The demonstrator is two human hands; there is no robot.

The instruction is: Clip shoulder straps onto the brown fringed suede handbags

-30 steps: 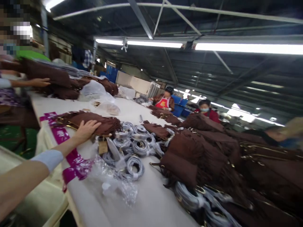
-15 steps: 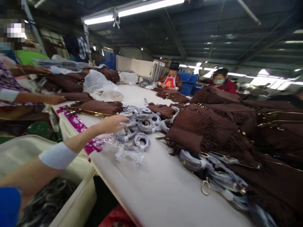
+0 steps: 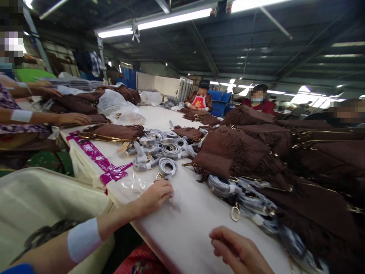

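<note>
My left hand is low over the near tabletop, its fingers curled down on clear plastic film that shows on both sides of it. Just beyond lies a coiled grey strap in plastic wrap with a metal clasp. Behind that coil is a pile of similar wrapped straps. At the bottom of the view, my right hand hovers above the table with its fingers loosely bent and apart, nothing visible in it. Brown fringed bags are stacked beyond it to the right, with more wrapped straps below them.
A pale bin with dark coils stands left of the white table. Purple tape marks the table's left edge. A co-worker's hand rests by brown bags at far left. Two people work across the table.
My left hand has come back from the strap pile toward me, onto the plastic film. My right hand has entered at the bottom. The co-worker's hand at left has moved rightward.
</note>
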